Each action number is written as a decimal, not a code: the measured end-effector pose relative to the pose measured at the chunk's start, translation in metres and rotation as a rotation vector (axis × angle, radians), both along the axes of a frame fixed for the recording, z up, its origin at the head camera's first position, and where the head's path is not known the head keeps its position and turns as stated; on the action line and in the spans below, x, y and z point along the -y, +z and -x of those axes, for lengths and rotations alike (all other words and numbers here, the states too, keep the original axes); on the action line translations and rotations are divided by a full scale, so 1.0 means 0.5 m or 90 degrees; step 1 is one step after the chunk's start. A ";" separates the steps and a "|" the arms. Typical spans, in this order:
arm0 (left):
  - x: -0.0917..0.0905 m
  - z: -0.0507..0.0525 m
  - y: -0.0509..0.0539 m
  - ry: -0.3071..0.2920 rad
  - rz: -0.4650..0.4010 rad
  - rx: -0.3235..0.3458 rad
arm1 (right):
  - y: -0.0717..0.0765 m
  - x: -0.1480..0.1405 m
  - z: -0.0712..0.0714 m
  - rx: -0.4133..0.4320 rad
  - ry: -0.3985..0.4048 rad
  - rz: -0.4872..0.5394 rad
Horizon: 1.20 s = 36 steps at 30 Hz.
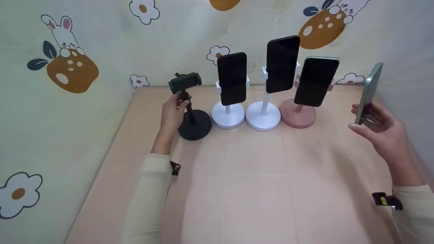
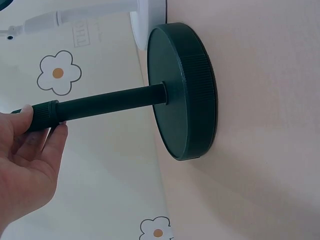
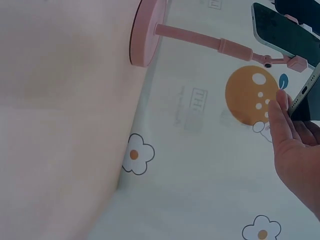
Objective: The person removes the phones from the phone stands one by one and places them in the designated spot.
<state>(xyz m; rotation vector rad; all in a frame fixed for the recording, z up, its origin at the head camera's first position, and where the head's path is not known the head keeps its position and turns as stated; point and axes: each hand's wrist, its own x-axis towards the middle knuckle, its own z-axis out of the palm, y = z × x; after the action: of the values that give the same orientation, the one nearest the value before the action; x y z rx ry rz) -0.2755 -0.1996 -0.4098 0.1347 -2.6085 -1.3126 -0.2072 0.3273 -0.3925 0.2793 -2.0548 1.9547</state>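
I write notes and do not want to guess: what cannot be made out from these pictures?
Held phone: full face unclear; nearly edge-on in the head view, cut off by the right edge in the right wrist view.
White clamp on the highest phone: middle part hidden behind that phone, head view.
Dark stand: top cut off by the left edge, left wrist view only.
Small wall writing: too faint to read, right wrist view.

In the head view, a shorter white stand (image 1: 228, 116) with a black phone (image 1: 232, 78) and a taller white stand (image 1: 263, 117) with another black phone (image 1: 282, 64) rise toward 1 o'clock, a pink stand (image 1: 298, 115) with a dark-screened phone (image 1: 316, 82) toward 2. Behind the pale table (image 1: 244, 189), the wall (image 1: 112, 40) shows a rabbit on a brown fruit (image 1: 73, 72) at 10 o'clock and a white flower (image 1: 20, 195) at 8.
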 end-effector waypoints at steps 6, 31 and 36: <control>-0.002 0.003 0.001 0.001 -0.005 0.004 | -0.007 -0.015 0.012 0.045 -0.071 -0.115; 0.006 0.001 0.001 -0.003 0.000 -0.011 | -0.048 -0.079 0.081 0.241 -0.129 -0.424; 0.005 0.001 0.002 -0.005 0.000 -0.012 | -0.059 -0.084 0.100 0.262 -0.128 -0.513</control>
<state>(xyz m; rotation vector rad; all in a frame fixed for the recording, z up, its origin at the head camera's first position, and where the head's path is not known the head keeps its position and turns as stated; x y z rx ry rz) -0.2759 -0.2022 -0.4091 0.1119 -2.5951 -1.3097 -0.2570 0.3696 -0.4219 -0.1880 -2.9224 1.0406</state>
